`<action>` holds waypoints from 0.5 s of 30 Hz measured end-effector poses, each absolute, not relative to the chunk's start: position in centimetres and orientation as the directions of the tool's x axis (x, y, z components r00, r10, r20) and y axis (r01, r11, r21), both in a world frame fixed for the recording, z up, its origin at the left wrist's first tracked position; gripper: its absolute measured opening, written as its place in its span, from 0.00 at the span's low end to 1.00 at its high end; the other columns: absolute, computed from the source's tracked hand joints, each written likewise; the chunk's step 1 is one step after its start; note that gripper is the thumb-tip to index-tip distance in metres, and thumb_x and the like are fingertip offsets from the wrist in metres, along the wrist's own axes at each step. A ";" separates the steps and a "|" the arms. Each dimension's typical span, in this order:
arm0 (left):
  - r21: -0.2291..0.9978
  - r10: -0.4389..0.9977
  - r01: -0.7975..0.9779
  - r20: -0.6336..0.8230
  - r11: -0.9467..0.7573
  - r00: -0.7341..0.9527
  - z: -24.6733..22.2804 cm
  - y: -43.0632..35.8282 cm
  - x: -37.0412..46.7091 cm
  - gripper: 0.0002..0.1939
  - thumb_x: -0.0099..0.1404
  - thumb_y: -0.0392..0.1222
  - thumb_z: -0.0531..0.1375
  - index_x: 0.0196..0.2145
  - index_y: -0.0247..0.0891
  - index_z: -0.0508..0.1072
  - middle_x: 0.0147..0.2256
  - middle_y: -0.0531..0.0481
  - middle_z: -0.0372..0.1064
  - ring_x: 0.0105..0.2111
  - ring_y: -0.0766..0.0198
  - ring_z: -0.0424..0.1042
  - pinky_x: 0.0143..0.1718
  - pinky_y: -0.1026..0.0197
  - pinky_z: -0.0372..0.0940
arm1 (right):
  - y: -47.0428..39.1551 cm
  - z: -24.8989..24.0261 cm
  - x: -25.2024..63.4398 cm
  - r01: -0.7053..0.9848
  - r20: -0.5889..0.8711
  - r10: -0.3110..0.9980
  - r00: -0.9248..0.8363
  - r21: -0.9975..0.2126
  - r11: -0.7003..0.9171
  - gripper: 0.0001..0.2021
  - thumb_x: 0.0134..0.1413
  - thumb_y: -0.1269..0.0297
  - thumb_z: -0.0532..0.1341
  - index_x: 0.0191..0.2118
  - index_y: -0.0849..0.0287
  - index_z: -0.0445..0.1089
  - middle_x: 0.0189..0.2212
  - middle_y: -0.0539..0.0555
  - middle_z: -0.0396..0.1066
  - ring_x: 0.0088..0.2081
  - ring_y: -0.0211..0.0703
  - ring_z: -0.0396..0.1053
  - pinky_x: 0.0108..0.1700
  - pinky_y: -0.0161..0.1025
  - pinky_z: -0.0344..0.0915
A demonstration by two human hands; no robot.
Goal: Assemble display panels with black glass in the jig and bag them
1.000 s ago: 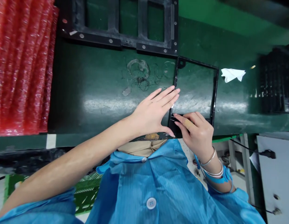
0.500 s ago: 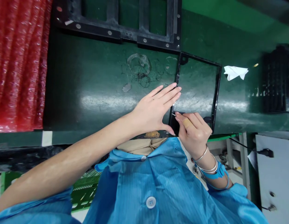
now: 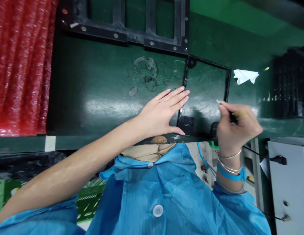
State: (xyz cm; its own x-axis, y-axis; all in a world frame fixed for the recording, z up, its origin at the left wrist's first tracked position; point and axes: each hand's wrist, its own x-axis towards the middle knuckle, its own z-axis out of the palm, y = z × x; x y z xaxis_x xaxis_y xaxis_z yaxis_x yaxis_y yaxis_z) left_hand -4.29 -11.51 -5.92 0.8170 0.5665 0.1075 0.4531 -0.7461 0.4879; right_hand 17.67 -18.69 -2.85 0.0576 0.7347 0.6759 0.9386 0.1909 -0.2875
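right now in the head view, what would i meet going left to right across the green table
Red bubble wrap → pale ring-shaped mark → slim black frame → crumpled white scrap → small yellowish bit → blurred black object at the right edge.

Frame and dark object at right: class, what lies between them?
In the head view, a white scrap and a yellowish bit lie between frame and dark object; the right hand partly covers the near stretch.
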 end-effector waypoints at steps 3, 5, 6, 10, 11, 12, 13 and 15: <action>0.504 0.570 0.449 0.109 -0.738 0.814 -5.9 -11.5 -4.3 0.52 0.57 0.62 0.67 0.68 0.31 0.54 0.69 0.35 0.47 0.71 0.49 0.44 0.70 0.45 0.41 | -18.4 -2.1 19.0 0.957 0.711 0.695 0.106 -0.262 0.122 0.04 0.60 0.67 0.63 0.36 0.54 0.77 0.30 0.54 0.76 0.32 0.46 0.72 0.35 0.43 0.66; 0.515 0.575 0.449 0.109 -0.730 0.811 -5.8 -11.5 -4.3 0.52 0.57 0.63 0.67 0.69 0.32 0.53 0.69 0.35 0.48 0.71 0.49 0.45 0.69 0.46 0.41 | -18.6 -2.1 18.6 0.953 0.666 0.744 0.053 -0.256 0.161 0.04 0.60 0.67 0.63 0.37 0.54 0.76 0.30 0.53 0.76 0.32 0.45 0.72 0.36 0.43 0.66; 0.519 0.580 0.451 0.109 -0.726 0.807 -5.8 -11.5 -4.3 0.52 0.57 0.63 0.67 0.69 0.32 0.53 0.69 0.35 0.48 0.71 0.49 0.45 0.69 0.46 0.41 | -18.8 -2.3 18.1 0.944 0.622 0.783 -0.001 -0.259 0.206 0.04 0.60 0.68 0.63 0.37 0.55 0.76 0.30 0.53 0.76 0.32 0.44 0.72 0.36 0.42 0.67; 0.516 0.589 0.463 0.104 -0.721 0.801 -5.7 -11.5 -4.2 0.52 0.56 0.62 0.67 0.68 0.31 0.54 0.69 0.35 0.48 0.70 0.50 0.45 0.70 0.47 0.41 | -19.3 -3.3 15.4 0.894 0.425 0.876 -0.230 -0.263 0.363 0.05 0.61 0.70 0.62 0.38 0.58 0.76 0.29 0.52 0.75 0.32 0.41 0.71 0.35 0.38 0.67; 0.514 0.588 0.462 0.106 -0.723 0.802 -5.7 -11.5 -4.2 0.52 0.56 0.62 0.67 0.68 0.32 0.54 0.69 0.36 0.48 0.70 0.50 0.46 0.70 0.48 0.41 | -19.4 -3.5 14.9 0.891 0.403 0.879 -0.254 -0.256 0.375 0.06 0.62 0.70 0.61 0.38 0.59 0.76 0.28 0.52 0.75 0.32 0.41 0.70 0.35 0.38 0.66; 0.513 0.586 0.460 0.108 -0.725 0.803 -5.6 -11.6 -4.2 0.51 0.57 0.62 0.67 0.68 0.32 0.55 0.69 0.36 0.48 0.70 0.50 0.46 0.70 0.47 0.41 | -19.4 -3.7 14.6 0.892 0.391 0.881 -0.268 -0.246 0.380 0.07 0.62 0.69 0.60 0.37 0.59 0.77 0.28 0.53 0.75 0.31 0.41 0.69 0.35 0.39 0.66; 0.513 0.585 0.458 0.110 -0.726 0.803 -5.6 -11.6 -4.2 0.51 0.57 0.61 0.67 0.68 0.32 0.55 0.69 0.36 0.48 0.70 0.50 0.46 0.70 0.47 0.41 | -19.4 -3.7 14.3 0.894 0.383 0.882 -0.273 -0.237 0.380 0.07 0.63 0.69 0.60 0.37 0.59 0.77 0.28 0.53 0.74 0.31 0.41 0.69 0.35 0.39 0.65; 0.512 0.586 0.459 0.112 -0.726 0.802 -5.6 -11.6 -4.2 0.51 0.57 0.61 0.68 0.68 0.32 0.55 0.69 0.36 0.49 0.70 0.49 0.46 0.69 0.47 0.42 | -19.4 -3.8 14.2 0.896 0.373 0.884 -0.283 -0.225 0.382 0.08 0.63 0.69 0.60 0.37 0.59 0.77 0.28 0.53 0.74 0.31 0.40 0.69 0.35 0.39 0.65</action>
State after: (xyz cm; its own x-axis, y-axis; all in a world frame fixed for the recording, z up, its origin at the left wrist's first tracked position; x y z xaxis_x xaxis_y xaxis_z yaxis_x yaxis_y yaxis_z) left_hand -4.23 -11.60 -5.64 0.8022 0.5864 0.1120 0.4590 -0.7258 0.5125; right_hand 14.19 -19.36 -3.76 -0.2830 0.8837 0.3728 0.8964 0.3819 -0.2250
